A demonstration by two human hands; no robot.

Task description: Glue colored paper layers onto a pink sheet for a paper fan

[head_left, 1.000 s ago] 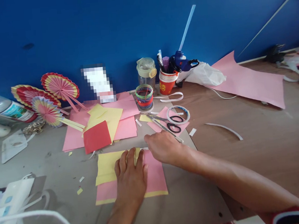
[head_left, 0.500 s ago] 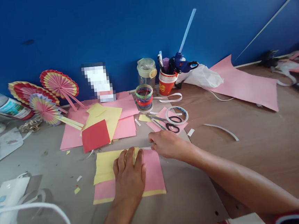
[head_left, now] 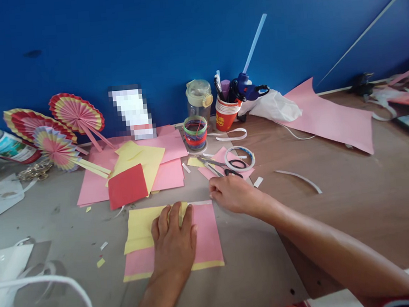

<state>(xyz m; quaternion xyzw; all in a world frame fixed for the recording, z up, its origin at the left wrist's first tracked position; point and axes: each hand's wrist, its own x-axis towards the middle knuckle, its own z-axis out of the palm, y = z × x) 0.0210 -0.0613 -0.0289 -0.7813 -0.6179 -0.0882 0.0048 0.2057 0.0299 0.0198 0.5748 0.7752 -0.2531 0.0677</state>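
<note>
Head view: yellow paper point(head_left: 139, 226) under left fingers point(head_left: 175, 217).

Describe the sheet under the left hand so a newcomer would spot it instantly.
Find the grey work surface below the blue wall. At its near middle, the left hand lies across a pink sheet. Unlike the pink papers behind it, this one has a yellow strip along its near edge and a yellow piece over its far left.

A lidded jar point(head_left: 199, 95) stands near a red cup point(head_left: 225, 117) holding pens point(head_left: 218, 83).
</note>
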